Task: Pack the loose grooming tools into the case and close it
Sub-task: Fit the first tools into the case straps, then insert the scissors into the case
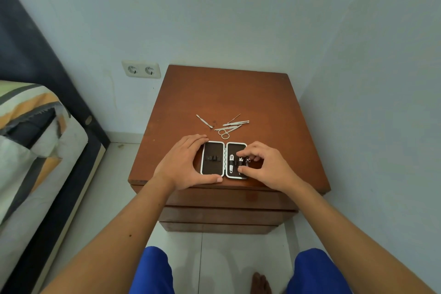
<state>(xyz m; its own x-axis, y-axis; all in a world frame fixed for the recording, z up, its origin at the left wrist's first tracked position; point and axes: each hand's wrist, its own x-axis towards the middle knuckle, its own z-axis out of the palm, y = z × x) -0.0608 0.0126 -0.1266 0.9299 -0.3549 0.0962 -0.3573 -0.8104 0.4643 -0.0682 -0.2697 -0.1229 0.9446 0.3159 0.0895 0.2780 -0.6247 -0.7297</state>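
Observation:
A small white-rimmed case lies open flat near the front edge of a brown wooden nightstand. Its left half holds empty elastic loops. In its right half a nail clipper sits under the strap. My left hand grips the case's left edge, thumb along the front. My right hand pinches a small metal tool at the strap of the right half. Behind the case lie loose tools: a cuticle pusher, small scissors and tweezers with a thin pick.
The nightstand stands in a corner of pale blue walls, with drawers below. A double wall socket is to its left. A bed with a striped cover runs along the left. My knees in blue shorts are at the bottom.

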